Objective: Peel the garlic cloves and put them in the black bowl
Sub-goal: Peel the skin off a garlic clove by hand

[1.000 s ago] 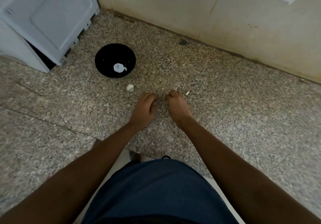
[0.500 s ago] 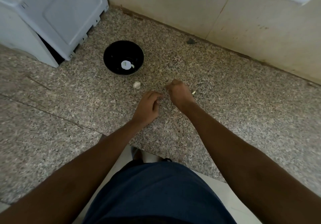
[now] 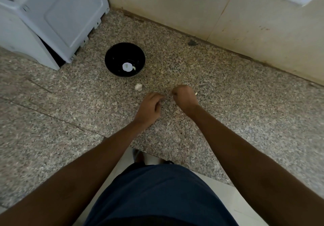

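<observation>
Both arms reach out over the speckled counter [image 3: 228, 103]. The left hand [image 3: 149, 108] and right hand [image 3: 184, 96] curl knuckles-up, close together; what they hold is hidden.

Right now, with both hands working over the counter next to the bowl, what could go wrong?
1. The left hand and right hand have curled fingers hiding whatever they hold; a peeled clove could slip out onto the speckled counter and be hard to spot.
2. The loose garlic piece lies just outside the black bowl; a reach toward the bowl might knock it away.
3. Pale skin scraps beside the right hand could get carried into the bowl.
</observation>
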